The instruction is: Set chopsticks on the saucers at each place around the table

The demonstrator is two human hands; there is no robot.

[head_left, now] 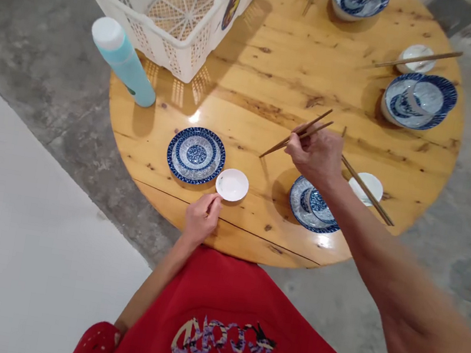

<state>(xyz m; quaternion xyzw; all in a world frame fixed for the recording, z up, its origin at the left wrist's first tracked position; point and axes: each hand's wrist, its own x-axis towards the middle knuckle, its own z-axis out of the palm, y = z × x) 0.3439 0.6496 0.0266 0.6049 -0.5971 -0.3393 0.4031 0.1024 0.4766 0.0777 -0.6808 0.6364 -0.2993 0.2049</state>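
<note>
My left hand (202, 217) is closed at the near edge of the table, its thumb and fingers pinching the rim of a small white dish (232, 185). Just beyond that dish lies a blue-and-white plate (193, 176) with a round patterned piece nested in its middle. A pair of wooden chopsticks (276, 148) is gripped in my right hand (316, 152), held above the table with the tips slanting down to the left. My right forearm partly covers another blue-and-white plate (301, 214) bearing a patterned bowl.
A white plastic basket (159, 39) stands at the back left, beside a light-blue bottle (127, 67). More chopsticks (371, 195) rest across a white dish (372, 185) at right. Further bowls (441, 102) and chopsticks line the far side of the round wooden table (245, 112).
</note>
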